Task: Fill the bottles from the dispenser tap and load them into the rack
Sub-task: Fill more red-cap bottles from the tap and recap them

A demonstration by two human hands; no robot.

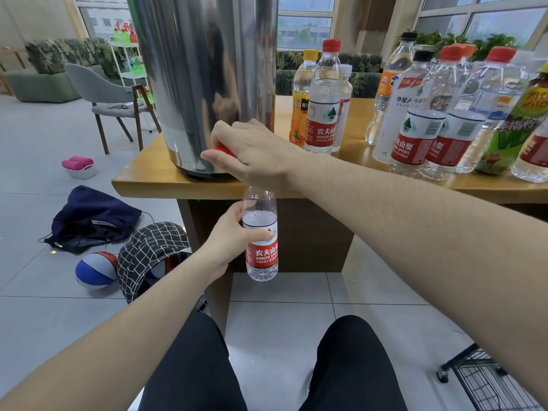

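Observation:
A tall steel dispenser stands at the wooden table's front edge. My right hand is wrapped over its red tap handle, which is mostly hidden under my fingers. Below the tap, in front of the table edge, my left hand grips a clear bottle with a red label, upright and uncapped, with water reaching about its shoulder. The bottle's mouth is hidden behind my right hand. A black wire rack on casters sits on the floor at the lower right.
Several capped bottles crowd the table to the right of the dispenser, a few more right next to it. On the floor at the left lie a dark bag, a checked bag and a ball. A chair stands behind.

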